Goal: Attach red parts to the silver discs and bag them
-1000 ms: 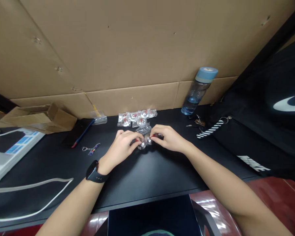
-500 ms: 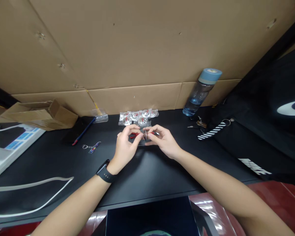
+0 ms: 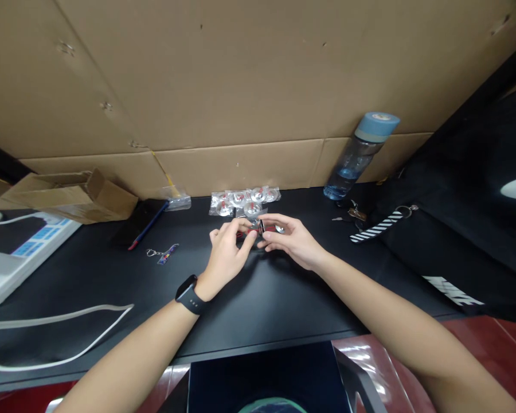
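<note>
My right hand (image 3: 296,241) pinches a small dark flat piece (image 3: 262,228), seen nearly edge-on, between thumb and fingertips; its exact kind is too small to tell. Just left of that piece, my left hand (image 3: 230,246) has its thumb and index finger apart and curved toward it, with nothing visible between them. Red thin parts, partly hidden by the fingers, show behind both hands. Just beyond lie several clear plastic packets (image 3: 239,199) holding round silvery pieces with red marks. A black watch (image 3: 190,293) is on my left wrist.
On the black table (image 3: 258,304) are a keychain (image 3: 167,254), a pen (image 3: 148,225), an open cardboard box (image 3: 75,198), a power strip (image 3: 34,252) and a white cable (image 3: 90,346). Toward the right stand a water bottle (image 3: 355,163) and a black bag (image 3: 456,241), with keys (image 3: 356,212) nearby.
The left fingertips have come away from the small dark piece, which now stays in my right hand and is turned slightly. The view has shifted a little.
</note>
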`<state>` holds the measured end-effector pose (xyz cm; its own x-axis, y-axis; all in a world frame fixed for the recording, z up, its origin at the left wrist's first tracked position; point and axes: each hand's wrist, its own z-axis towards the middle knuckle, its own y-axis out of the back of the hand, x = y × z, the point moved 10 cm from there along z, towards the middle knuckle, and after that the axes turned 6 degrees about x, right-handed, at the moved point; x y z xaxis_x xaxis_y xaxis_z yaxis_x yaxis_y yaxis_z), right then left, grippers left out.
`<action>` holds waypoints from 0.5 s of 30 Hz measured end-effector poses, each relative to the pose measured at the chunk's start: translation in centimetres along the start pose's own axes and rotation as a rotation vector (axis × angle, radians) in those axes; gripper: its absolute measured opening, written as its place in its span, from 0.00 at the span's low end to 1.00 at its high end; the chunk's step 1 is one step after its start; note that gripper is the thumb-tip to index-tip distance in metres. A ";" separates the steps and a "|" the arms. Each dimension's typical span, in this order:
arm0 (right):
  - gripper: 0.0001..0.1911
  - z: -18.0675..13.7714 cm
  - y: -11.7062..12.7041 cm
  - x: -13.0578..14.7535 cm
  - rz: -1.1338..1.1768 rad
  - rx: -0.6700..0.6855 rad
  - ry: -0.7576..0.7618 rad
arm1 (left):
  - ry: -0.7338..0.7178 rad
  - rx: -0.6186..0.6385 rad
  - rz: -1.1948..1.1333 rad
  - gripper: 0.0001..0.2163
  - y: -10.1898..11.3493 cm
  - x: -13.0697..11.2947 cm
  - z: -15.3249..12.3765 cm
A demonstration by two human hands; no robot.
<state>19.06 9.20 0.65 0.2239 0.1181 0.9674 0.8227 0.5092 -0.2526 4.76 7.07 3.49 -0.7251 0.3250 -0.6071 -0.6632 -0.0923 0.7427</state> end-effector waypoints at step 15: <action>0.22 -1.3 0.5 5.3 -1.226 0.020 0.236 | -0.303 0.349 0.439 0.18 -4.2 -1.7 -1.3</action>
<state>21.31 8.98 5.64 -0.5942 -0.5979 0.5379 0.5478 0.1888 0.8150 8.50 5.69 1.06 -0.7973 0.5830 -0.1563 -0.1795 0.0182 0.9836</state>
